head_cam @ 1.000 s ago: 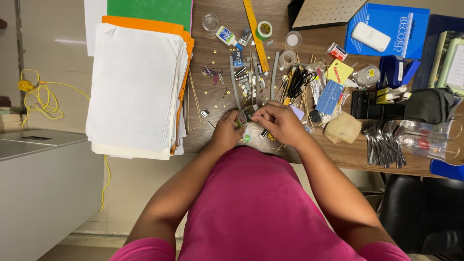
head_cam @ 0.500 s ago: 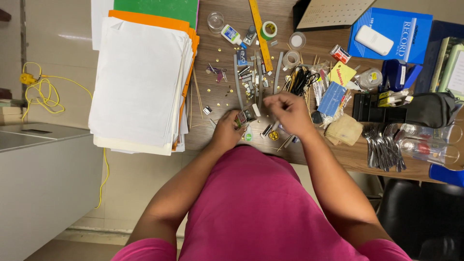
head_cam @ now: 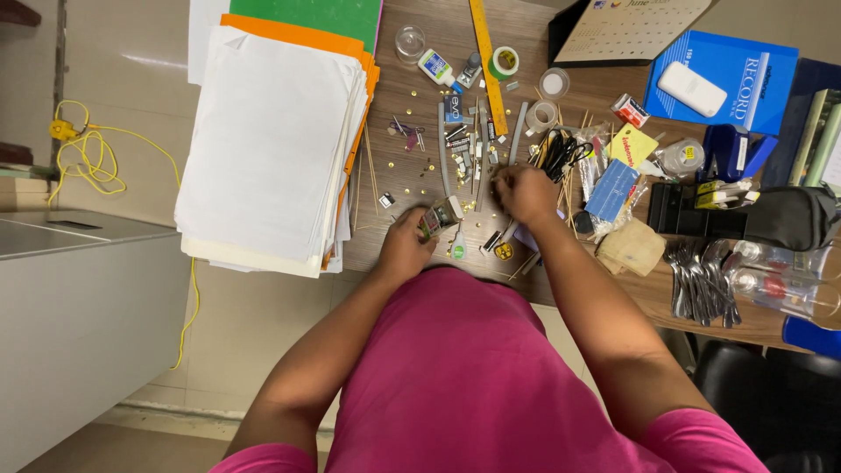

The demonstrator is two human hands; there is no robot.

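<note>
My left hand [head_cam: 408,243] rests at the near edge of the wooden desk [head_cam: 420,96] and grips a small box-like container [head_cam: 441,215] with a pale lid. My right hand [head_cam: 523,193] reaches farther in, its fingers down among a scatter of small metal clips and pins [head_cam: 464,149]; whether it holds one I cannot tell. A small white glue bottle [head_cam: 458,248] and a yellow round piece [head_cam: 504,251] lie between my hands. Thin wooden sticks [head_cam: 371,171] lie just left of the clutter.
A tall stack of white and orange paper [head_cam: 272,140] fills the desk's left. A yellow ruler [head_cam: 487,63], tape rolls [head_cam: 505,61], a blue book [head_cam: 723,74], a black pouch [head_cam: 788,217], several spoons [head_cam: 701,280] and bottles [head_cam: 780,271] crowd the right. A yellow cable [head_cam: 88,158] hangs left.
My right hand has left the container and reached away from me into the scattered clips. My left hand stays on the container near the desk edge.
</note>
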